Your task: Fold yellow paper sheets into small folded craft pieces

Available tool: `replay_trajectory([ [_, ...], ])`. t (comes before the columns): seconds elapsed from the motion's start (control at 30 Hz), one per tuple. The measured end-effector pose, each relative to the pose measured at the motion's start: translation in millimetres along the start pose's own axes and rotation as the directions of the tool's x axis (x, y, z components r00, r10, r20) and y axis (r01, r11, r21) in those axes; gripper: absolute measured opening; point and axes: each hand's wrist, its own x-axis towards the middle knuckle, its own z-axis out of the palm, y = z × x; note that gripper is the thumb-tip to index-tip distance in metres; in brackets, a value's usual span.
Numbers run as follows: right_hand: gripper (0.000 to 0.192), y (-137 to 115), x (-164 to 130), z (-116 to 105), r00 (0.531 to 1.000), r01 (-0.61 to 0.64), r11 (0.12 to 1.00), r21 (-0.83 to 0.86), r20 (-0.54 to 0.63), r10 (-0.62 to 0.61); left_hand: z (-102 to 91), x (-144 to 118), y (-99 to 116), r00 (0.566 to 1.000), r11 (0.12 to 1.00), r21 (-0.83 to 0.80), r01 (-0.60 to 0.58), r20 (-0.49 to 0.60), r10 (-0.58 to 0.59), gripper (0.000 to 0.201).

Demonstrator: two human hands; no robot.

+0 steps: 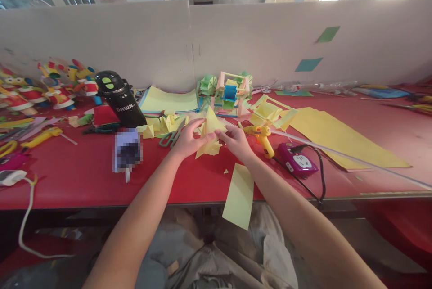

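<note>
Both hands meet over the red table on a folded yellow paper piece. My left hand pinches its left side with thumb and fingers. My right hand grips its right edge. The piece is creased into pointed flaps and held just above the tabletop. Several more folded yellow pieces lie behind my left hand, next to green-handled scissors.
A yellow paper strip overhangs the front edge. A yellow glue gun and purple power socket sit right of my right hand. Black bottle, paper wheel model, large yellow sheet, colourful crafts at left.
</note>
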Motion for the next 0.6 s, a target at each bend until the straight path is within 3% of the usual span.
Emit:
replay_trajectory([
  [0.13, 0.051, 2.7, 1.9, -0.6, 0.999, 0.012, 0.999, -0.030, -0.035, -0.014, 2.2, -2.8, 3.2, 0.990, 0.999, -0.030, 0.019, 0.140, -0.014, 0.085],
  [0.27, 0.047, 0.1, 0.5, -0.5, 0.999, 0.054, 0.998, -0.014, 0.012, -0.053, -0.7, 0.7, -0.5, 0.987, 0.978, -0.185, 0.093, 0.146, -0.066, 0.066],
  [0.37, 0.040, -1.9, -0.5, -0.5, 0.998, 0.063, 0.996, 0.066, 0.016, -0.064, -7.5, 5.6, -6.3, 0.989, 0.941, -0.304, 0.150, 0.049, -0.142, 0.053],
  [0.5, 0.027, 1.4, 0.9, -0.2, 1.000, -0.012, 0.999, 0.036, 0.006, 0.012, -14.5, 10.4, -12.9, 0.961, 0.953, -0.260, 0.154, -0.185, -0.206, 0.050],
  [0.6, 0.029, 3.7, 2.2, -0.7, 0.998, -0.068, 0.997, -0.030, 0.014, 0.068, -15.7, 10.1, -13.2, 0.963, 0.972, -0.197, 0.126, -0.210, -0.167, 0.043],
])
